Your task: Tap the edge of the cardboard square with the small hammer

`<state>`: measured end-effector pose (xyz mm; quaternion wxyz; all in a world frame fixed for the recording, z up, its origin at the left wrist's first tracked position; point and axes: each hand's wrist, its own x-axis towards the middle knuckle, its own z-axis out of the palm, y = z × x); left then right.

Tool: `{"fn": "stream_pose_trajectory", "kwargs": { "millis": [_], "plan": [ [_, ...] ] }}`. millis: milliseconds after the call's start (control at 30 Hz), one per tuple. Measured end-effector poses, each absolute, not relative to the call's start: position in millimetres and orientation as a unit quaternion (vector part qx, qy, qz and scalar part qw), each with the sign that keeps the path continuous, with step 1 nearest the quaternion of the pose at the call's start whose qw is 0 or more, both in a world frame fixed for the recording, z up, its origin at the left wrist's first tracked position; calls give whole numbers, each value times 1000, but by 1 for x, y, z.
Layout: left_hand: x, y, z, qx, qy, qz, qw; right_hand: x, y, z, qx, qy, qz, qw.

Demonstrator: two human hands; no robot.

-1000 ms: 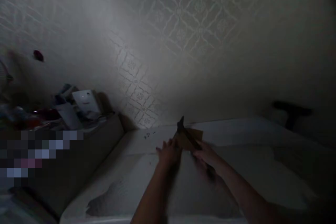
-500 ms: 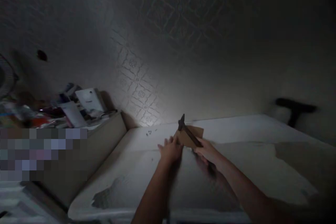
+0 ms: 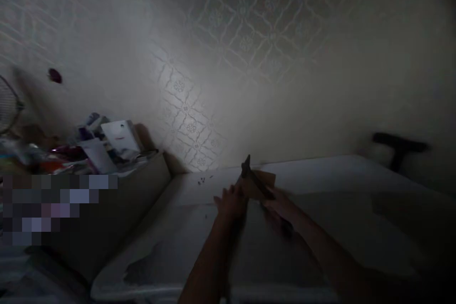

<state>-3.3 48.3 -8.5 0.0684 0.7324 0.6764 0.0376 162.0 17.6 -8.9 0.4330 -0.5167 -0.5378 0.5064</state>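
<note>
cardboard piece: matt brown | tabletop: white coating peeling, rough | wall: embossed patterned paper

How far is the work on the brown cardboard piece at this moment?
Done: no finished cut or mark is visible; the light is too dim. In hand: the left hand steadies the brown cardboard piece on the white table, and the right hand holds a dark tool against it. What remains cannot be judged.
</note>
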Motion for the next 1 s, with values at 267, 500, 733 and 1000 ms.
{"fn": "stream_pose_trajectory", "kwargs": {
  "millis": [267, 500, 733, 1000],
  "plan": [
    [-3, 47, -7, 732, 677, 36, 72, 164, 21, -13, -513, -536, 514, 431],
    [-3, 47, -8, 732, 677, 40, 69, 163, 18, -9, -522, -543, 505, 421],
    [-2, 46, -6, 731, 678, 38, 74, 163, 19, -10, -510, -537, 518, 427],
    [-2, 47, -7, 728, 682, 25, 72, 163, 15, -5, -523, -535, 512, 423]
  ]
}}
